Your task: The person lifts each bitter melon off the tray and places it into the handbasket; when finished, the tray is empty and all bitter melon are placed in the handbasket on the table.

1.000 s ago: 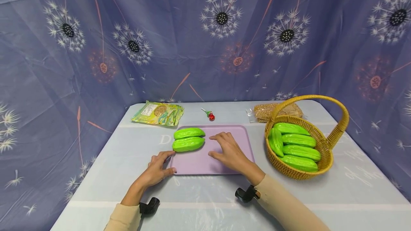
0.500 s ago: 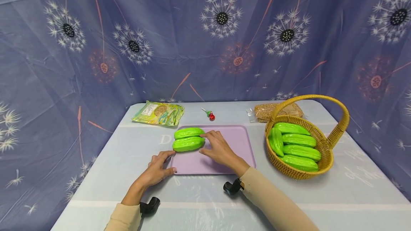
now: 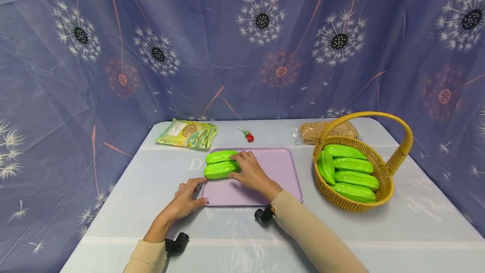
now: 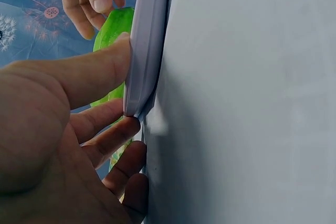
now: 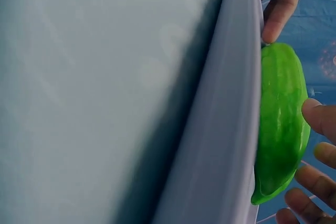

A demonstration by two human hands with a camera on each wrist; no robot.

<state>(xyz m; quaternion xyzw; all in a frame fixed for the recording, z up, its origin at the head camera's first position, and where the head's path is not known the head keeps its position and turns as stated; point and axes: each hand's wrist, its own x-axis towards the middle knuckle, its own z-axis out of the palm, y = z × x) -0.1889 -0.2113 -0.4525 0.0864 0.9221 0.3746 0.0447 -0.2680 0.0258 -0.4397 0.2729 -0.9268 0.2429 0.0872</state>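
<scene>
On the lilac tray [image 3: 273, 167], toward 10 o'clock, 2 green fruits [image 3: 219, 156] are laid. The 3 o'clock end of the nearer fruit [image 3: 217, 171] is bracketed by the right hand [image 3: 251, 172]; whether it is clasped cannot be told. At 8 o'clock the tray's edge is touched by the left hand [image 3: 185, 197], loosely spread, nothing clenched. 5 more fruits [image 3: 356, 179] are stowed in the basket [image 3: 385, 188] at 3 o'clock; 2 are left outside, neither apparently lifted yet.
</scene>
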